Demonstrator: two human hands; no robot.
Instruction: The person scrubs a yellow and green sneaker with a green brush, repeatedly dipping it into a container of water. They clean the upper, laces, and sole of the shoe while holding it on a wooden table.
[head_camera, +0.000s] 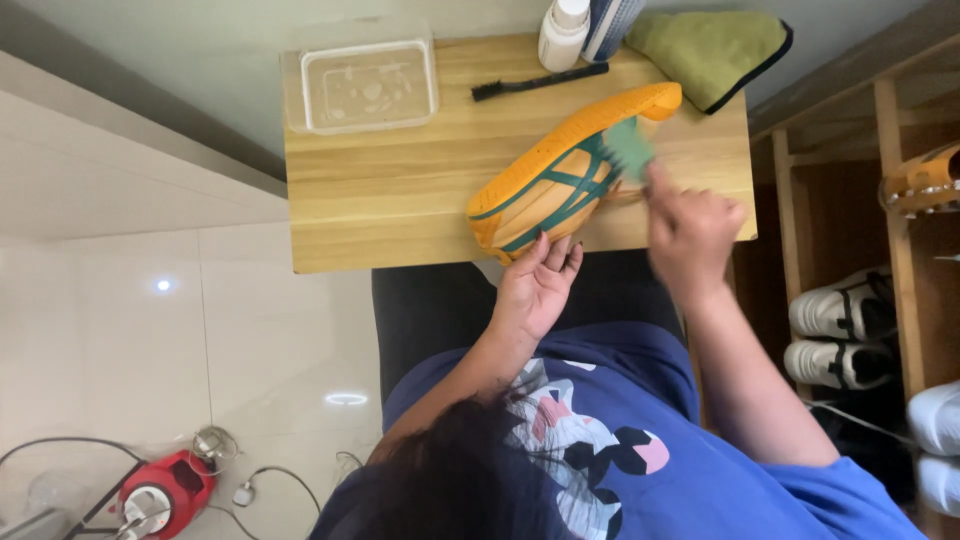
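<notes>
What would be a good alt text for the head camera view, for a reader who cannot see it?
Seen from above, a person's left hand steadies an orange shoe lying sole-up on a small wooden table, while the right hand holds a green brush against the sole. A clear container, black brush and green cloth lie behind.

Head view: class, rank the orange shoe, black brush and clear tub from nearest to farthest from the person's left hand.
From the left hand:
1. Orange shoe, touching the fingertips, table's near edge.
2. Black brush, far edge, beyond the shoe.
3. Clear tub, far corner.
</notes>
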